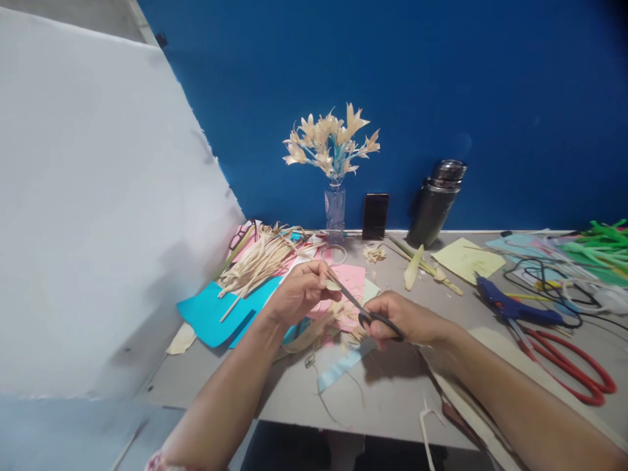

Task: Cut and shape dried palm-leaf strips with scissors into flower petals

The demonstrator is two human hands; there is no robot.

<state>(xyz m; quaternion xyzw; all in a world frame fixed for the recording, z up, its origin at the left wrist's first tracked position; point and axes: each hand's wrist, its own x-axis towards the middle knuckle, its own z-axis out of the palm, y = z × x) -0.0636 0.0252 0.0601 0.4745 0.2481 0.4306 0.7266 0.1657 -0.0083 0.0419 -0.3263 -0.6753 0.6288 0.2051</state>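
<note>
My right hand [405, 317] is closed round the handles of a pair of black-handled scissors [350, 296], whose blades point up and left. Between the fingertips of my left hand [304, 288] is a small pale husk piece [333, 286], pinched close to the blades. Whether the blades touch the husk I cannot tell. Below both hands lie husk scraps [314, 333] and pink paper [356, 281]. A light blue strip [346, 366] is nearer the table's front edge.
Behind stand husk flowers in a clear bottle [335, 212], a phone [375, 217] and a tilted flask [436, 203]. Dried husk strips [260, 258] lie on blue paper [206, 314] at left. A blue glue gun [515, 304] and red-handled scissors [569, 360] lie right, among cables.
</note>
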